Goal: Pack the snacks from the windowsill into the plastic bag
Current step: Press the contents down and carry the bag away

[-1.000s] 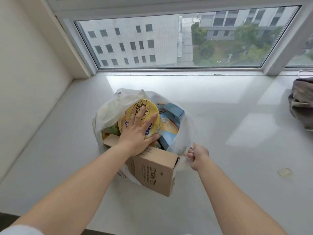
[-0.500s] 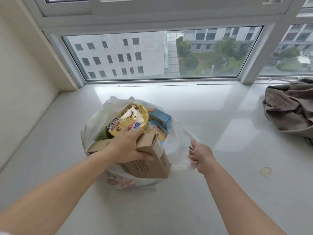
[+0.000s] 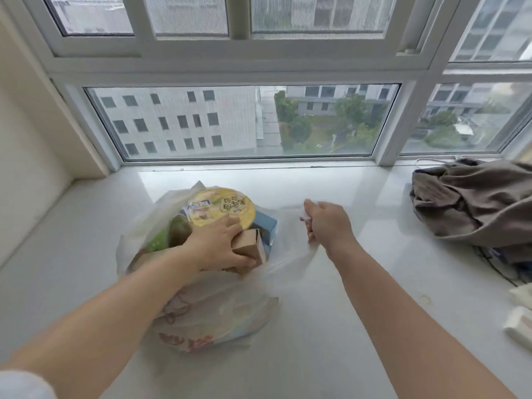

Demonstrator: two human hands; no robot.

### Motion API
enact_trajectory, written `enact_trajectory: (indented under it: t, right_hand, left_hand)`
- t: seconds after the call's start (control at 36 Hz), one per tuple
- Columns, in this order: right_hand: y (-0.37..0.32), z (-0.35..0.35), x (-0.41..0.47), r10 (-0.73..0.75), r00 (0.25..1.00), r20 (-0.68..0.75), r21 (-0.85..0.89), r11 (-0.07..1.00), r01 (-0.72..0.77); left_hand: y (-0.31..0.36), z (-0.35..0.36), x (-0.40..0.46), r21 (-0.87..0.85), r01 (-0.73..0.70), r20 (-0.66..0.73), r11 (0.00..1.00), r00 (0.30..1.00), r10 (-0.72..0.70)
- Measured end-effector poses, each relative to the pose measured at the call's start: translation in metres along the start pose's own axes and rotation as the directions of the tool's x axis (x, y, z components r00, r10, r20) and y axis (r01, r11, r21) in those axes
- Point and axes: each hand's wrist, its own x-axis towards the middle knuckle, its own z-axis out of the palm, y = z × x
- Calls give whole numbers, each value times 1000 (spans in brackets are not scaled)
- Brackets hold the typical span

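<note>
Snacks packed tight in a white plastic bag [image 3: 207,309] standing on the pale windowsill [image 3: 331,326], left of centre, its mouth gaping upward. Far left: cream wall [image 3: 26,156] meeting the sill in a corner, with a bare strip of sill between wall and bag. Inside the bag, left to right: a green packet [image 3: 169,237], a round yellow-lidded tub [image 3: 223,207] lying tilted on top, a brown cardboard box [image 3: 249,247] poking out at the near side, a blue carton [image 3: 266,226] wedged behind it. Left hand [image 3: 217,246] reaching in from the near left, fingers curled over the top of the cardboard box, thumb wrapped along its near face, fingertips touching the yellow tub's rim. Red print on the bag's lower front, blurred, unreadable. Right of the bag's mouth, a loose flap of plastic stretched out sideways, pinched in the right hand [image 3: 328,223], whose fingers are curled closed around the film, knuckles turned up. Beyond both hands, open sill running back to the window frame [image 3: 247,161], glass above it. Right of the right forearm, a wide bare stretch of sill. Farther right, crumpled grey-brown cloth [image 3: 472,200] heaped against the window, a dark cable trailing beneath its near edge. At the right border, small white objects [image 3: 519,326] lying flat, cut off by the frame, kind unclear.
</note>
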Motion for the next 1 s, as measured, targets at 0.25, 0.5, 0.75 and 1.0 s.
enact_trajectory:
  t: [0.25,0.5,0.75,1.0]
  right_hand:
    - [-35,49,-11,-263,960,-98,-16,965,263]
    - [-22,38,4,-266,953,-148,-179,954,239]
    - [-31,16,36,-175,947,-268,-227,967,115]
    - [-67,25,44,-391,882,-262,-269,908,322]
  left_hand:
    - [33,1,-5,-22,-223,62,975,973,223]
    - [8,-19,52,-397,223,-85,890,957,-277]
    - [8,7,71,-502,262,174,824,964,-201]
    - [32,11,54,-470,243,232,849,962,-147]
